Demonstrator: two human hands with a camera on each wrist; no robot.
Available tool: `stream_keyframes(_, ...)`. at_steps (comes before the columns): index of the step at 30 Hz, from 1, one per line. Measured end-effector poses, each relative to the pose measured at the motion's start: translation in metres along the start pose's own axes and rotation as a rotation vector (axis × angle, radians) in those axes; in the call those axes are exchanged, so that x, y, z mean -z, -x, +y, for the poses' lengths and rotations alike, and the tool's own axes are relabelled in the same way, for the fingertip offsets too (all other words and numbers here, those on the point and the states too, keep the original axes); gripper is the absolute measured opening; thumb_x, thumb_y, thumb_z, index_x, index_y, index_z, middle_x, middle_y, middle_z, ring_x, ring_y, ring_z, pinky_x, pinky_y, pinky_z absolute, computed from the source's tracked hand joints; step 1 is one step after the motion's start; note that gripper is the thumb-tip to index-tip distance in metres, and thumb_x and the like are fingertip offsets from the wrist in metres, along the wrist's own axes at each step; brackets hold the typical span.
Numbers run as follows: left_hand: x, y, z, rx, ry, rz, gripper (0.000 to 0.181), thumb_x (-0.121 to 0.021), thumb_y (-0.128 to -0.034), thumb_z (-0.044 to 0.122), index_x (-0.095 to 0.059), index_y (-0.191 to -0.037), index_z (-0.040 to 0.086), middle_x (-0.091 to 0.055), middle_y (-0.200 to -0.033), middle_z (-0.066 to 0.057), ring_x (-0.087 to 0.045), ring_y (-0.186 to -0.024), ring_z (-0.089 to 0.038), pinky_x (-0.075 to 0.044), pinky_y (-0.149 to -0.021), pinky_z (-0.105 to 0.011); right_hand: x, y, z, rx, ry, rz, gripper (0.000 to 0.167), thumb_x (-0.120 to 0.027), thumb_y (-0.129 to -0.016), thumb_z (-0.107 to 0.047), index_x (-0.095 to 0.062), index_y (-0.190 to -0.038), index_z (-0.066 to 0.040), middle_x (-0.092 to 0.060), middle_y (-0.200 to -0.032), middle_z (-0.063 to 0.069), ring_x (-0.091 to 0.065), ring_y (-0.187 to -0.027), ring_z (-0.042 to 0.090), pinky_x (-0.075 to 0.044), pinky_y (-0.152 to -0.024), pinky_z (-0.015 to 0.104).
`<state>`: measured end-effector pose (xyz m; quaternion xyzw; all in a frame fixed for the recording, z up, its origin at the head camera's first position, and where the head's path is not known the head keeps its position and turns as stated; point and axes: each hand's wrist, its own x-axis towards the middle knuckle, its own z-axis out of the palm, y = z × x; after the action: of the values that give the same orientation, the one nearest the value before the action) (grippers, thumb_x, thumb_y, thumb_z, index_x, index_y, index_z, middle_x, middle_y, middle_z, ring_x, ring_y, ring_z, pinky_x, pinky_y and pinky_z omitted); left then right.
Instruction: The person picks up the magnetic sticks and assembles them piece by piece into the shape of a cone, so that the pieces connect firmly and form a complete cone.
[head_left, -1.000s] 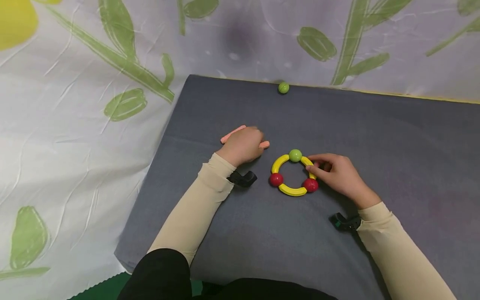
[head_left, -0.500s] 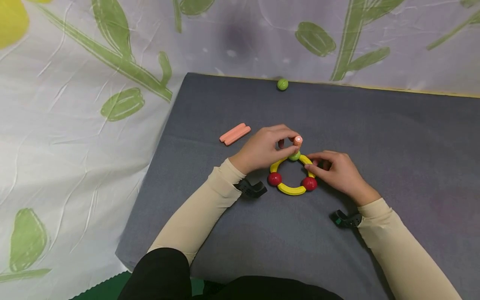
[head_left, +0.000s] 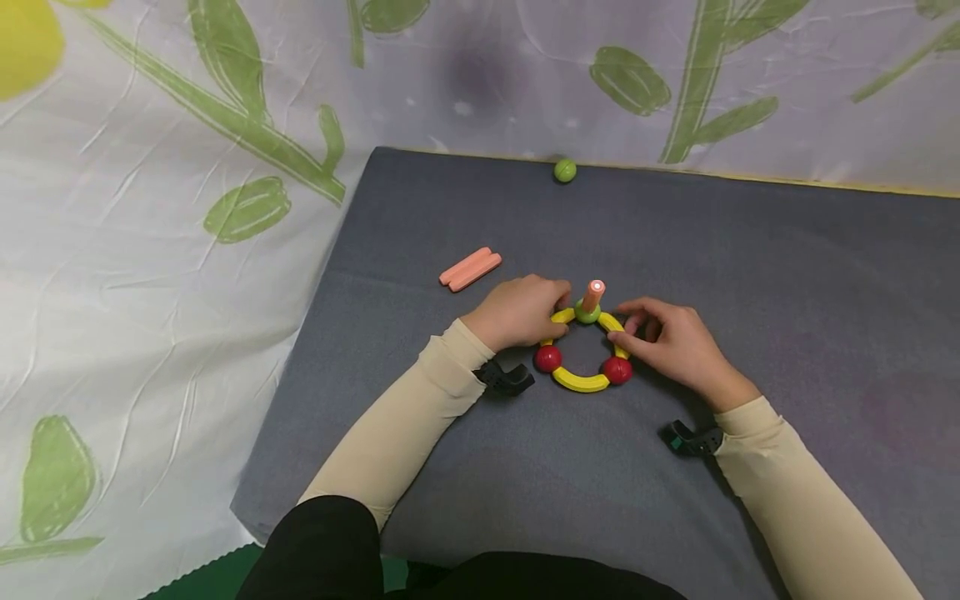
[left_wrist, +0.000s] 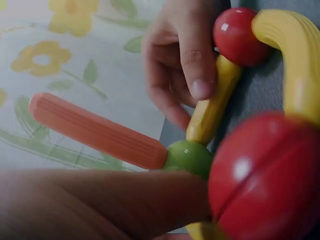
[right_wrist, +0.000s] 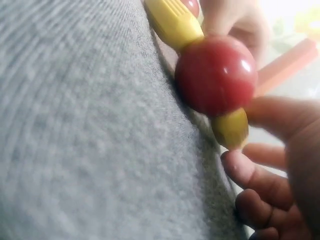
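A ring of three yellow curved rods and three balls lies on the grey table. Its green ball (head_left: 587, 313) is at the far side, and its red balls (head_left: 548, 358) are nearer me. From the green ball an orange stick (head_left: 593, 293) stands up. My left hand (head_left: 517, 312) pinches the left yellow curved rod (head_left: 563, 316), though in the left wrist view the hand's own fingertips are mostly hidden. With thumb and fingers, my right hand (head_left: 678, 346) holds the right yellow curved rod (left_wrist: 212, 107). The front yellow curved rod (head_left: 581, 381) is untouched.
Two orange sticks (head_left: 470, 269) lie side by side to the left of the ring. A loose green ball (head_left: 565, 171) sits at the table's far edge, against the flower-patterned backdrop (head_left: 480, 75). The grey table (head_left: 360, 333) ends at the left.
The left hand carried an orange stick from the pile to the ring's green ball, where it now stands upright. That hand then let go and moved onto the left yellow rod; the right hand stayed put.
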<state>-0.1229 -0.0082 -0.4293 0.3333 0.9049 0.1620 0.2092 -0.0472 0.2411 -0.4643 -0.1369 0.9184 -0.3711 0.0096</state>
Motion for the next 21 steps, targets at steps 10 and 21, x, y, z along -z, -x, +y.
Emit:
stream_keyframes(10, -0.011, -0.001, 0.003, -0.212, -0.013, 0.047, 0.019, -0.068, -0.1034, 0.020, -0.075, -0.120, 0.019, -0.070, -0.112, 0.002, -0.061, -0.095, -0.013, -0.052, -0.086, -0.029, -0.008, 0.001, -0.002, 0.123, -0.063, -0.045, 0.038, -0.087, -0.087, -0.015, -0.073, -0.121, -0.011, -0.065, -0.097, 0.001, -0.055, -0.068, 0.009, -0.047, -0.062, 0.025)
stream_keyframes(21, 0.019, 0.008, -0.025, 0.034, -0.038, 0.222, 0.031, -0.069, -0.1028, 0.029, -0.072, -0.130, 0.014, -0.070, -0.122, -0.002, -0.065, -0.102, -0.017, -0.055, -0.091, -0.036, -0.007, 0.001, -0.002, 0.111, -0.026, 0.010, 0.023, -0.090, -0.084, -0.016, -0.072, -0.098, -0.014, -0.060, -0.083, -0.001, -0.053, -0.066, 0.008, -0.044, -0.059, 0.025)
